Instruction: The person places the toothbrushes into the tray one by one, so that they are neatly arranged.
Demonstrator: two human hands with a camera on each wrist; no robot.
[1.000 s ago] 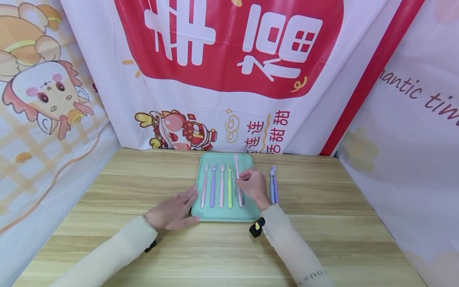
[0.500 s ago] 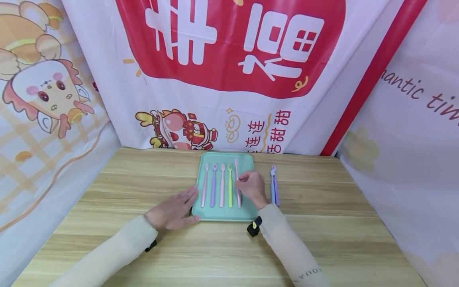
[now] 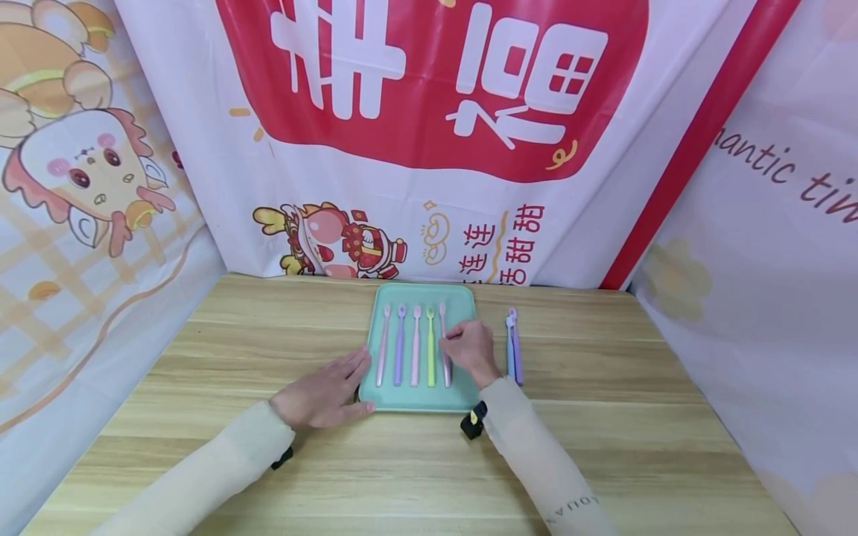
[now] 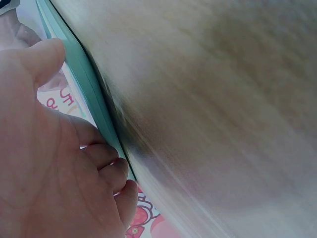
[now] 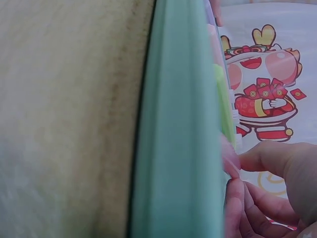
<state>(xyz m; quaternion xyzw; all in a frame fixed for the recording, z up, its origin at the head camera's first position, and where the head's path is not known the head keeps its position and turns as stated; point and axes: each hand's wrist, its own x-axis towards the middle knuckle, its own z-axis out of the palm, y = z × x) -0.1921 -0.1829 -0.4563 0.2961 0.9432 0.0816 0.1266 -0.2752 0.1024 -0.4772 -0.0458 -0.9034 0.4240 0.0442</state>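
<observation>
A mint-green tray point(image 3: 422, 400) holds a row of toothbrushes lying side by side. My right hand point(image 3: 471, 350) pinches a pink toothbrush point(image 3: 442, 318) at the row's right end; the right wrist view shows thumb and fingers meeting on its pink handle point(image 5: 229, 157). Left of it lie a yellow-green toothbrush point(image 3: 430, 357), a pink one point(image 3: 414, 353), a purple one point(image 3: 399, 350) and another pink one point(image 3: 383, 350). My left hand point(image 3: 325, 391) rests against the tray's left edge, fingers extended and thumb at the front corner.
Two more toothbrushes, one blue point(image 3: 510, 353) and one purple point(image 3: 516, 350), lie close together on the wooden table point(image 3: 603, 417) right of the tray. A printed curtain point(image 3: 415, 164) hangs behind the table's back edge, with printed sheets on both sides.
The pink toothbrush in my right hand has come slightly nearer to me and down, lining up with the row. The left hand has stayed at the tray's edge.
</observation>
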